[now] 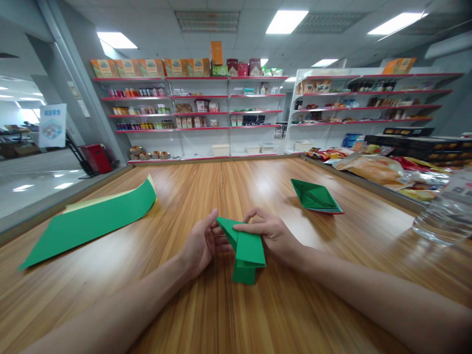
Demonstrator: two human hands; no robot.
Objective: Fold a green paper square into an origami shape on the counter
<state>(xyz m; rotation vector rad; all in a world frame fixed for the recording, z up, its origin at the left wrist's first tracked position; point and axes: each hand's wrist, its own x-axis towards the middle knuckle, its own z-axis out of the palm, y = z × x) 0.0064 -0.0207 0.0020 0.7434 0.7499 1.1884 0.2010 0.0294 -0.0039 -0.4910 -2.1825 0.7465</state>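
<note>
A piece of folded green paper [250, 248] is held over the middle of the table, with a pointed flap toward the upper left and a narrower strip hanging below. My right hand [275, 236] pinches its upper right part, the index finger lying across the top fold. My left hand [204, 243] is at its left point, thumb up by the corner and fingers curled behind the paper, partly hidden by it. Beyond my right hand rests a finished-looking folded green paper boat [317, 196] with a reddish lower edge.
Green sheets [92, 223] with a yellowish layer beneath lie curled at the left of the wooden table [177, 314]. On the right stand a clear plastic bottle [442, 211], snack packets [376, 169] and stacked black boxes [424, 147]. Stocked shelves [199, 129] line the back.
</note>
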